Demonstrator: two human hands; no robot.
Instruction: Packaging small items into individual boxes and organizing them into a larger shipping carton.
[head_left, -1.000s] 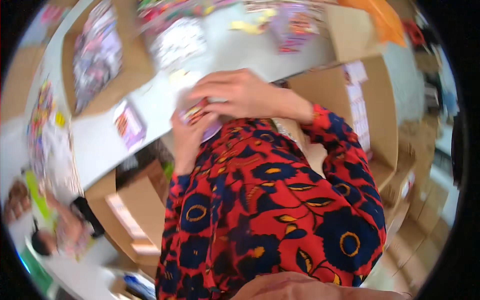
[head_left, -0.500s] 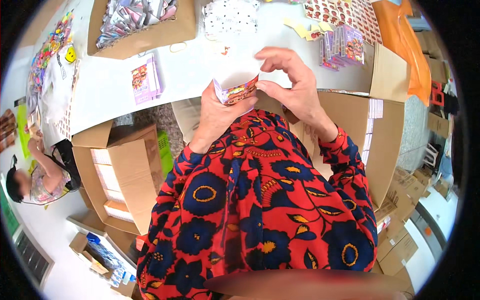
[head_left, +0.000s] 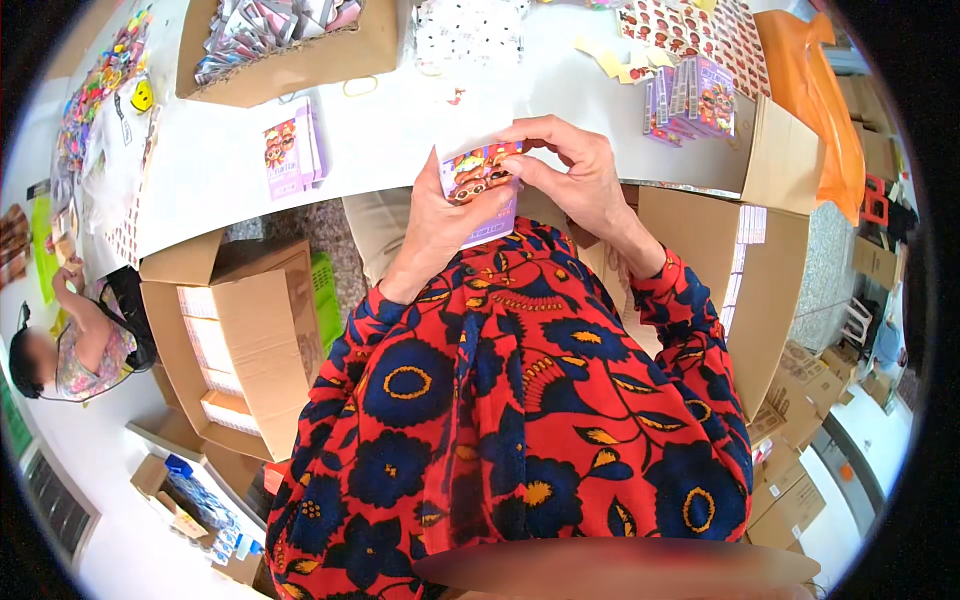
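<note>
both left hand (head_left: 432, 225) and right hand (head_left: 577, 180) pinch a purple card packet (head_left: 482, 190).

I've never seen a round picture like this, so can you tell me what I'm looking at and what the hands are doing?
The picture comes from a small camera worn on a person's head, looking down. Its lens is very wide, so the picture looks round and straight edges bend. The red flowered cloth is the person's own clothing. The two hands belong to them: the left hand and the right hand hold a small purple packet with cartoon pictures on it, both in a closed grip. Beyond them is a white table. On it lie another purple packet, a cardboard box of packets and a stack of purple packets. Brown boxes stand on the floor, and another person sits at the left.
</note>
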